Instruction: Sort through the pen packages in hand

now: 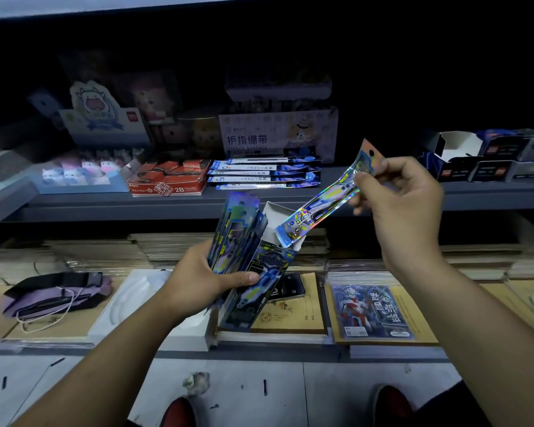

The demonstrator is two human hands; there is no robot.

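The left hand [202,280] is wrapped around an open display box [256,274] plus a fanned bunch of shiny holographic packets [236,229], thumb laid flat across the box front, fingers curled behind, so a firm grip on both. The box tilts up and to the right, its open top sitting between the two hands.

The right hand [398,198] is up higher and off to the right, pinching the top end of one long holographic packet [321,204] between thumb and curled fingers. That packet slants down-left, and its lower end sits right at the mouth of the box, touching or just inside; can't tell which.

Under the left hand there's a dark phone [287,286] lying on a tan folder [293,315]. Below the right hand is a hero-print card pack [370,309]. Left of the left hand lies a purple pouch [56,295]. Beyond both hands, on the shelf, a red 2B box [170,178] and flat blue packs [265,174].
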